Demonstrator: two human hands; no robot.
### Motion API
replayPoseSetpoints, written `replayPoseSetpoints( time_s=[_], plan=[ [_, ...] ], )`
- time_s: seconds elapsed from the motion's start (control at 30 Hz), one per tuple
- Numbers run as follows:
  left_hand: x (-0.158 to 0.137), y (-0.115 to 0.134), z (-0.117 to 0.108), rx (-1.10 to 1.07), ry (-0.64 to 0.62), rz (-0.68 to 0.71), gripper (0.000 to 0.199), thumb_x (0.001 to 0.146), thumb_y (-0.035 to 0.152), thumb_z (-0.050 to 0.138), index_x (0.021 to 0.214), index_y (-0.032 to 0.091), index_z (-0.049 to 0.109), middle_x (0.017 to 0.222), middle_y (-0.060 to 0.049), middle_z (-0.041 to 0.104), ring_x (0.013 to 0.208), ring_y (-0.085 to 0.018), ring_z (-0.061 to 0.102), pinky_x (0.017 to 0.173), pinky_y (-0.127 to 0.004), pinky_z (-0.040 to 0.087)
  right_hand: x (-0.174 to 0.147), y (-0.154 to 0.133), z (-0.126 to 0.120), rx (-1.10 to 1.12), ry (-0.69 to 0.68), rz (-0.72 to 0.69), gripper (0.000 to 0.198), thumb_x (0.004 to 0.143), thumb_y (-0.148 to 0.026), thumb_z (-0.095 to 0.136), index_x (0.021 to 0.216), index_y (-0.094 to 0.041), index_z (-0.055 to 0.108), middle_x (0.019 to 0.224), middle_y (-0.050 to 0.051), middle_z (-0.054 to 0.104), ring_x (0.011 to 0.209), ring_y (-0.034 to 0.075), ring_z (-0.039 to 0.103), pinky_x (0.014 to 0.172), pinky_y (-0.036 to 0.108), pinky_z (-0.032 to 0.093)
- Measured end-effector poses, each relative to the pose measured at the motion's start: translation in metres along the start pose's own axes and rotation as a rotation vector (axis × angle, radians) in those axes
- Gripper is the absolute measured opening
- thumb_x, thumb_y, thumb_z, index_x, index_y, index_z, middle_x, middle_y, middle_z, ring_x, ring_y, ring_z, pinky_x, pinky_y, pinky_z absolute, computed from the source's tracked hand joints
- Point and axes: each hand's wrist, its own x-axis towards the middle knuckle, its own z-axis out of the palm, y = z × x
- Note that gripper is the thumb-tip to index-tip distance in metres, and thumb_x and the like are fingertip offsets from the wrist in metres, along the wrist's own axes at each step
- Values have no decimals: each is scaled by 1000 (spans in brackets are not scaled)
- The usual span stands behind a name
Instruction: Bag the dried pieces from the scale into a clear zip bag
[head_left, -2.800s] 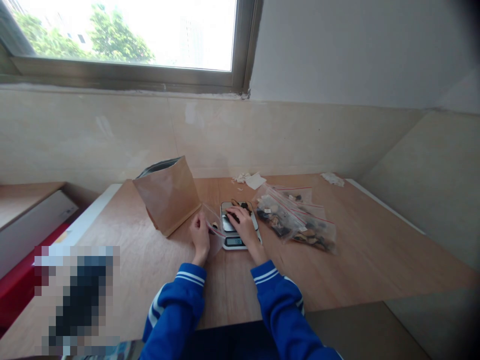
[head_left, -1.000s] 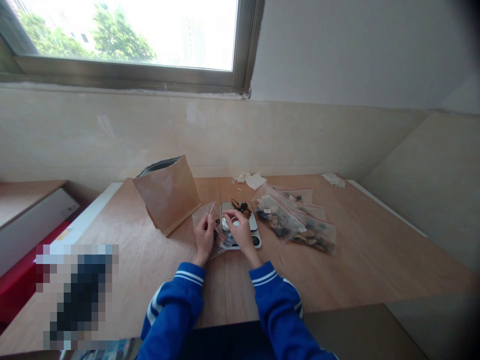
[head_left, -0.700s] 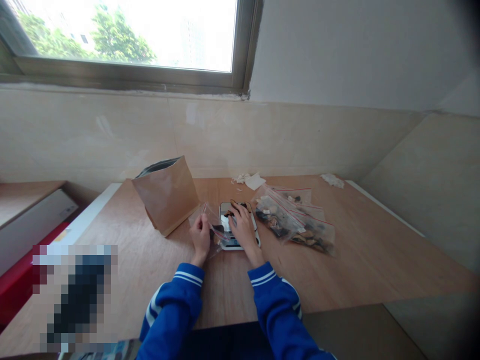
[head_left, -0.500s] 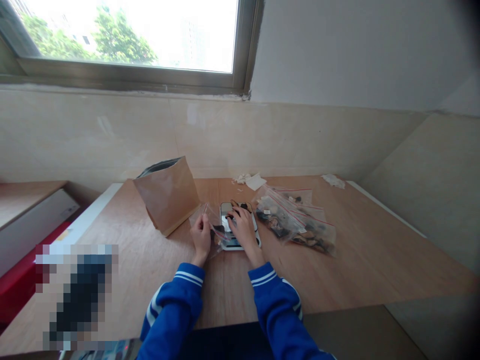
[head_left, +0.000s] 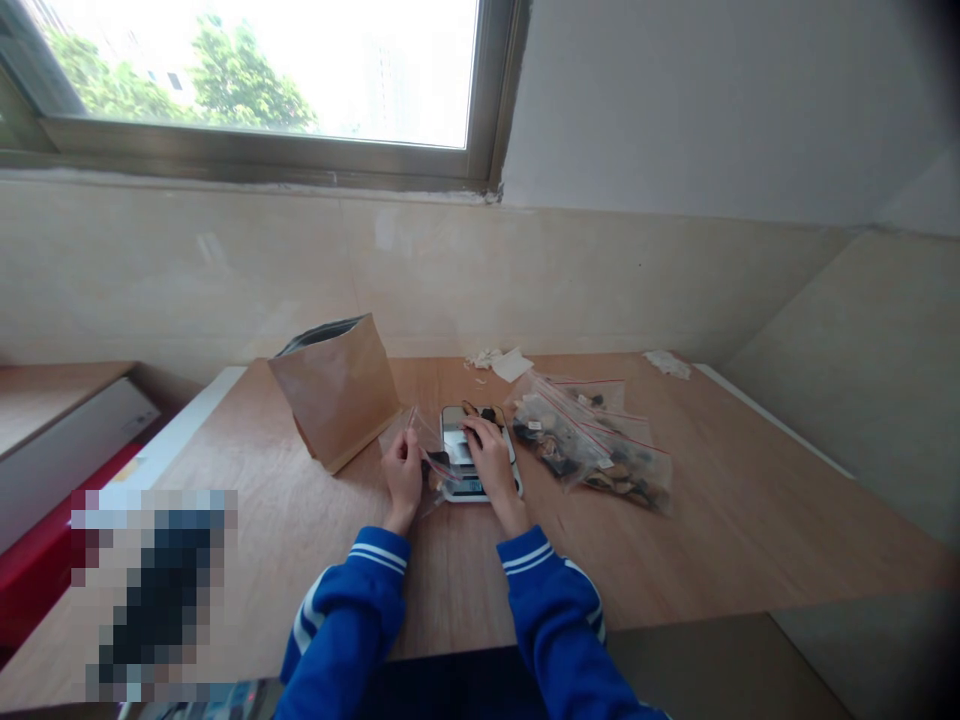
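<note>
My left hand [head_left: 403, 473] pinches a clear, crinkly zip bag [head_left: 426, 452] by its red-striped mouth, fingers closed on the film. My right hand [head_left: 491, 455] lies fingers-down on the small flat steel scale [head_left: 459, 447], touching dark dried pieces [head_left: 484, 412]; can't tell whether it grips any. The bag sits just left of the scale. Matte brown paper pouch [head_left: 335, 387] stands left; filled clear bags [head_left: 592, 448] right. Pale wood-grain worktop [head_left: 712, 520], beige tiled wall, window above.
</note>
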Motion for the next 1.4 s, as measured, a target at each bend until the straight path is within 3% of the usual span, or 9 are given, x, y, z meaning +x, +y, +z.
replayPoseSetpoints(
  time_s=[0.2,0.37,0.43,0.63,0.73,0.83,1.1,1.4],
  plan=[
    [-1,-1,0,0,-42,21,45,90,51,47,58,20,45,53,3,44,53,-12,41,55,-25,31,7,-13,4,472,131,216,24,85,-34,61,101,-18,70,104,10,73,98,22,68,90,39,54],
    [-4,2,0,21,-147,83,40,88,48,51,60,20,50,54,3,45,54,-12,43,56,-25,31,4,-26,7,577,-86,211,30,85,-39,62,106,-19,70,109,8,72,101,22,68,92,37,55],
    [-4,3,-1,38,-165,95,37,88,46,50,62,20,52,55,3,47,54,-13,44,56,-25,32,3,-27,5,508,-106,158,29,89,-38,58,109,-20,69,113,8,71,105,22,67,95,38,53],
    [-4,5,-1,42,-104,66,39,89,43,49,58,20,49,53,4,46,53,-11,42,56,-24,32,6,3,-10,-28,127,-36,34,96,-26,41,119,-19,64,130,12,60,126,23,51,109,46,39],
    [-4,6,-2,35,-97,63,41,89,45,49,58,19,48,54,4,44,54,-11,41,55,-24,31,6,23,-11,-262,89,-31,39,92,-26,47,128,-16,58,138,16,52,132,28,43,109,50,38],
    [-4,7,-2,28,-95,50,42,89,47,49,57,20,47,54,4,43,54,-11,41,55,-24,31,4,34,-10,-403,17,-39,38,90,-23,49,125,-16,60,136,16,52,129,30,44,106,50,39],
    [-4,1,-2,-3,-83,27,43,88,49,49,58,20,46,54,4,44,54,-12,42,56,-24,31,1,36,-12,-494,0,41,35,91,-13,40,113,-20,66,115,12,62,103,27,53,84,40,42],
    [-3,-4,-3,29,-93,42,41,91,47,47,60,20,45,55,4,44,54,-12,41,55,-25,31,0,35,-10,-458,41,104,33,91,-14,42,118,-18,61,116,11,63,104,28,51,84,39,38]
  ],
)
